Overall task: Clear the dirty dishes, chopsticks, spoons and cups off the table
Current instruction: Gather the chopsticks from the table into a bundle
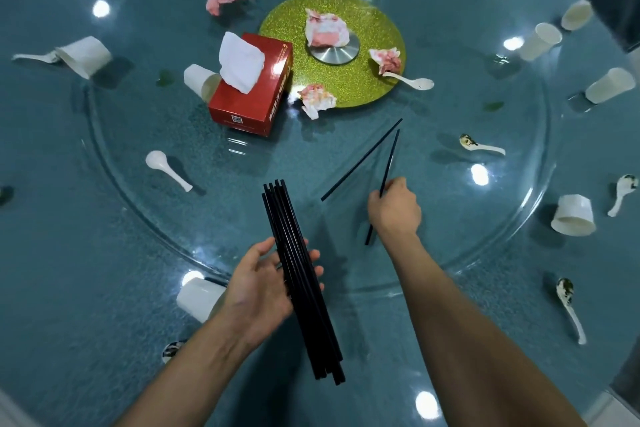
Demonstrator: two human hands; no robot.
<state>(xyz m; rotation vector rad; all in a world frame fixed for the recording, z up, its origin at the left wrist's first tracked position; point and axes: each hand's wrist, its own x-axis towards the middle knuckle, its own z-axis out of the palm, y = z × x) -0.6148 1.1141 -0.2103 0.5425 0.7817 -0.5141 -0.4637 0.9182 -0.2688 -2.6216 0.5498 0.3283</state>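
– Well, how far along are we?
– Early going. The left hand (263,282) is wrapped around a bundle of chopsticks (301,274), thumb one side, fingers the other. The right hand (393,210) pinches a single chopstick (388,163). One loose chopstick (362,159) lies on the glass turntable (225,211) just left of the right hand, untouched.
– And the rest?
– All left to do. A spoon (166,168) sits beyond the left hand, a tipped cup (199,298) by the left wrist, a second cup (573,215) well right of the right hand, and more of both farther out. No dishes that I can see.
– Which way is everything pointing?
– The bundle runs lengthwise away from the person, far ends leaning slightly left. The single chopstick points away too, tipped a little right. The loose chopstick slants more, its far tip off to the right.
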